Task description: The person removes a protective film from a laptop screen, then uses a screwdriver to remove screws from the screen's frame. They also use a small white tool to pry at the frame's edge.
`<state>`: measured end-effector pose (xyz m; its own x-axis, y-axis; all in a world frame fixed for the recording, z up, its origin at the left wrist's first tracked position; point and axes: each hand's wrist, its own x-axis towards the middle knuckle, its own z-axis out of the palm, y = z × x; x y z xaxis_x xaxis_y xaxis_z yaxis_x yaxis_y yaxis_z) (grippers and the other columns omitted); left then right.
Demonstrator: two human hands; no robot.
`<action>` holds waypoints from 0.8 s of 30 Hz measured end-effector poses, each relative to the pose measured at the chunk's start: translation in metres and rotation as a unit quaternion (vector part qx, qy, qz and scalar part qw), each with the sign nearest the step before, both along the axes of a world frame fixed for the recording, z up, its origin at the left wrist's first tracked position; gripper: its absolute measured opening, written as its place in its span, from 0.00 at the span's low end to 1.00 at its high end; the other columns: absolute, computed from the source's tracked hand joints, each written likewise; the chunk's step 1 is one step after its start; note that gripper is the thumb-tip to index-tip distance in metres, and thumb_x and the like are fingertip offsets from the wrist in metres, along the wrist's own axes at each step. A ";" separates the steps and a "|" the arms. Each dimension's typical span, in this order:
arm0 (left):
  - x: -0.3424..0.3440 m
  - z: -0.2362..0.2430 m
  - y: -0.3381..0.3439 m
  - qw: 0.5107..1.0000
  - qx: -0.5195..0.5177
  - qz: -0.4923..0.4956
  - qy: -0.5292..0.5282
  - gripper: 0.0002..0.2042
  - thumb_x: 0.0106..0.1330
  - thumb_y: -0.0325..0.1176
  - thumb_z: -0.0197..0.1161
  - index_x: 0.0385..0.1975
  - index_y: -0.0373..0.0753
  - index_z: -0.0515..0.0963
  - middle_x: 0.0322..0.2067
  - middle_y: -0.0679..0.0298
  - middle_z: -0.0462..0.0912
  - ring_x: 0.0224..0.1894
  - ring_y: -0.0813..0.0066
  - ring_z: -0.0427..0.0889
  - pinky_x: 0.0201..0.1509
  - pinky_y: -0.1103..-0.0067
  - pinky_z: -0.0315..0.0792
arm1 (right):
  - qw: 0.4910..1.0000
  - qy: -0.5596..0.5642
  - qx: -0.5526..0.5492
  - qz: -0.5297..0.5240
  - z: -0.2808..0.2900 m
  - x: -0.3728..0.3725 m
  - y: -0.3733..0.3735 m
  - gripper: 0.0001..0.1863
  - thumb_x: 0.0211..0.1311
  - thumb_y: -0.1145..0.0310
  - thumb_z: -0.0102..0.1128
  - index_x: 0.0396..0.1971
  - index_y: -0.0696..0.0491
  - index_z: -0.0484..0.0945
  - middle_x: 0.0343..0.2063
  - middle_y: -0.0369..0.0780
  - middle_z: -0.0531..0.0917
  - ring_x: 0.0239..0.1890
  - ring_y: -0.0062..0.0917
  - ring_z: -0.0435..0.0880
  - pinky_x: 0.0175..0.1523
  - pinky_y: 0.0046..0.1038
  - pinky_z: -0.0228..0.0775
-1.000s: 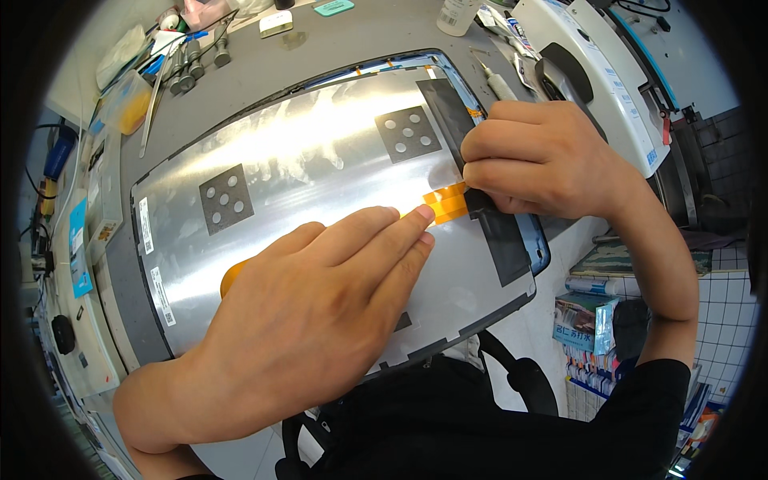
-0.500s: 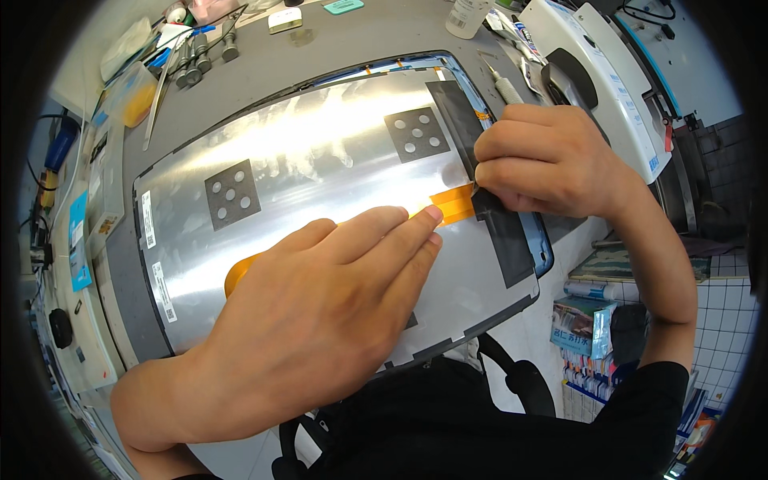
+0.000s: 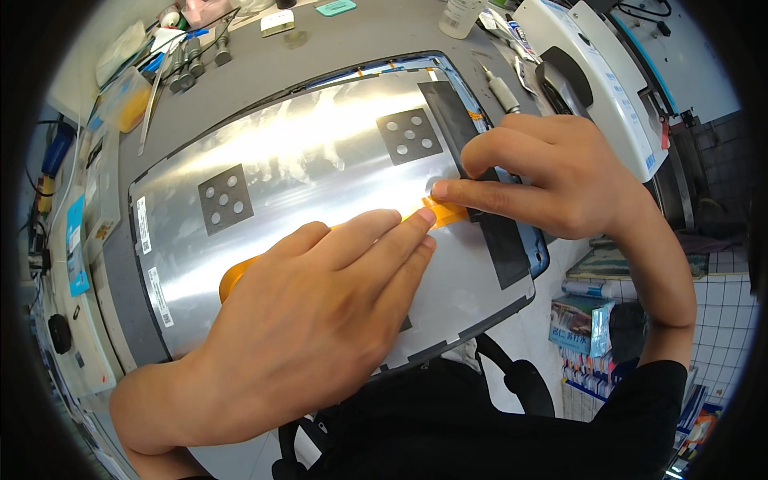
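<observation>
We look down on a large silvery metal panel [image 3: 296, 192] lying slanted on a grey desk [image 3: 360, 34], with part of a blue frame [image 3: 538, 244] showing beyond its far and right edges. Our left hand [image 3: 312, 296] rests flat across the panel's near side, palm down, fingers straight and close together, its fingertips on a short piece of orange tape [image 3: 453, 215] right of the panel's middle. A rounded orange piece [image 3: 231, 282] peeks out beside that hand. Our right hand [image 3: 552, 180] is at the panel's right end, one finger stretched out to the tape's upper edge and another bent above it, with a gap between the two; we cannot tell whether it pinches anything. Beneath that hand, a black strip [image 3: 506, 250] runs down the panel, meeting the tape. Two dark squares with pale dots [image 3: 225, 206] sit on the metal. Beyond the right hand lie a grey-handled tool [image 3: 502, 93] and a white machine [image 3: 596, 88]
</observation>
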<state>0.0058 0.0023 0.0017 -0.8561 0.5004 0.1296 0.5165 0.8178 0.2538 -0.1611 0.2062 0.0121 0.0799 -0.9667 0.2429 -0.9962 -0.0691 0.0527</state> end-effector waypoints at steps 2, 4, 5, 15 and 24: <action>0.000 0.000 0.000 1.000 0.004 0.003 -0.005 0.28 0.49 0.31 0.67 0.54 0.33 0.74 0.58 0.59 0.76 0.56 0.63 0.77 0.51 0.72 0.75 | 1.000 -0.013 0.000 -0.017 -0.002 0.000 0.002 0.06 0.60 0.63 0.62 0.32 0.49 0.80 0.27 0.31 0.77 0.26 0.23 0.79 0.25 0.26 0.69; 0.000 0.000 0.000 1.000 0.013 0.007 -0.013 0.28 0.48 0.31 0.68 0.54 0.33 0.74 0.58 0.60 0.76 0.56 0.63 0.77 0.52 0.72 0.75 | 1.000 -0.008 0.001 -0.027 -0.003 0.000 0.004 0.06 0.58 0.64 0.63 0.32 0.50 0.80 0.27 0.32 0.77 0.26 0.23 0.79 0.24 0.26 0.68; 0.000 0.000 0.000 1.000 0.013 0.007 -0.013 0.28 0.48 0.31 0.68 0.54 0.33 0.74 0.58 0.60 0.76 0.56 0.63 0.77 0.52 0.72 0.75 | 1.000 0.002 0.001 -0.024 -0.003 -0.001 0.006 0.07 0.56 0.65 0.63 0.33 0.50 0.81 0.28 0.32 0.77 0.26 0.22 0.78 0.24 0.25 0.67; -0.001 0.001 0.002 1.000 0.003 0.010 -0.017 0.28 0.48 0.27 0.68 0.54 0.35 0.74 0.58 0.61 0.76 0.57 0.63 0.76 0.54 0.71 0.75 | 0.999 0.025 -0.020 0.012 -0.006 -0.004 -0.002 0.06 0.53 0.68 0.63 0.26 0.53 0.76 0.27 0.34 0.74 0.24 0.22 0.77 0.22 0.26 0.67; 0.000 0.001 0.004 1.000 -0.002 0.015 -0.012 0.28 0.47 0.27 0.68 0.53 0.35 0.75 0.58 0.61 0.76 0.57 0.63 0.77 0.54 0.70 0.74 | 0.996 0.076 -0.027 0.046 -0.008 -0.008 -0.004 0.09 0.52 0.69 0.61 0.19 0.54 0.71 0.26 0.34 0.69 0.26 0.22 0.76 0.20 0.27 0.67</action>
<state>0.0055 0.0061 0.0027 -0.8735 0.4750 0.1066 0.4855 0.8336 0.2634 -0.1693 0.2026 0.0037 0.2077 -0.9391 0.2736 -0.9661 -0.1531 0.2081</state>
